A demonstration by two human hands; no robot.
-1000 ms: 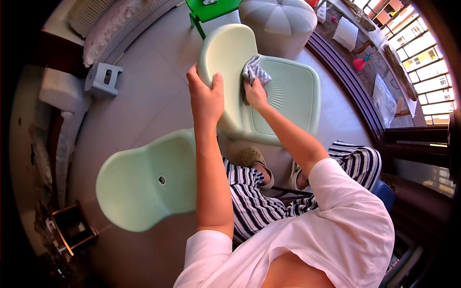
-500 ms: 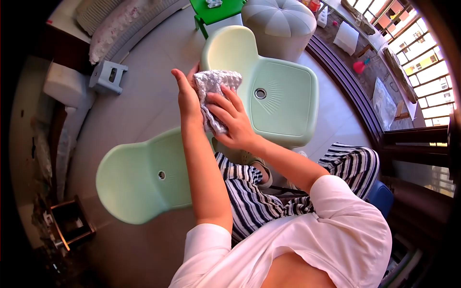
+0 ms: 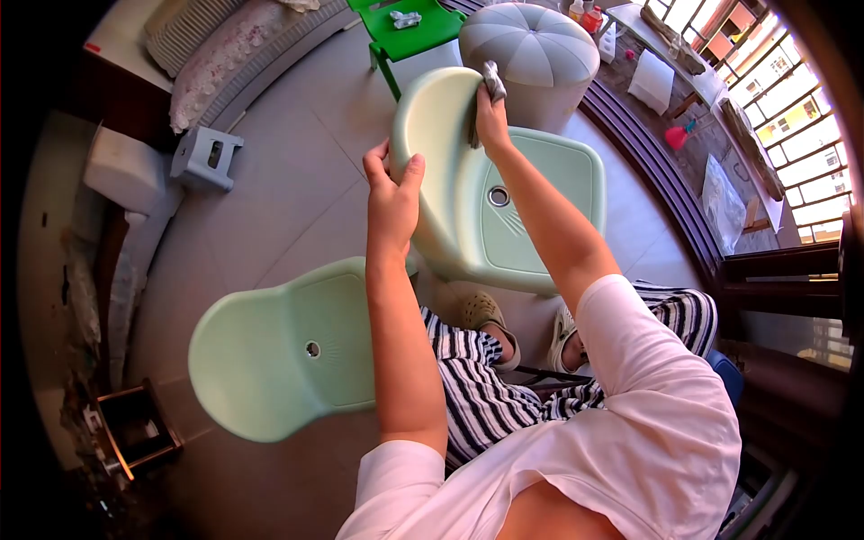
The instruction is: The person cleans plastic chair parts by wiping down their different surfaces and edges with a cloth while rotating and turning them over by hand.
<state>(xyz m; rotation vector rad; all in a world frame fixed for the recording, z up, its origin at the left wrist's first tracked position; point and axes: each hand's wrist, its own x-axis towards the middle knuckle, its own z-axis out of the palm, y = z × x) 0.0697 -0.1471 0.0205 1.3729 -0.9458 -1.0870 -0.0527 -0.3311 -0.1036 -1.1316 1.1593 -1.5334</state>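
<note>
A pale green plastic chair (image 3: pixel 439 135) with a round metal-rimmed hole in its seat stands in front of me. My left hand (image 3: pixel 393 200) grips the left edge of its backrest, thumb on the near side and some fingers behind the rim. At the right edge of the backrest my right hand (image 3: pixel 491 124) holds a crumpled grey cloth (image 3: pixel 493 83) against the rim. Part of the cloth hangs below the hand; the fingers on its far side are hidden. A second matching green chair (image 3: pixel 252 360) is at lower left, partly covered by my left forearm.
A green stool (image 3: pixel 405 34) bears a small crumpled clear-and-white item. Beside it stands a round grey pouf (image 3: pixel 531 45). A small grey step stool (image 3: pixel 205 157) is at left. Dark sliding-door tracks (image 3: pixel 652 184) run along the right, near a barred window.
The cloth was spread between both hands; now only my right hand has it, farther out at the backrest's right edge. My left hand has taken hold of the backrest, which now appears tilted.
</note>
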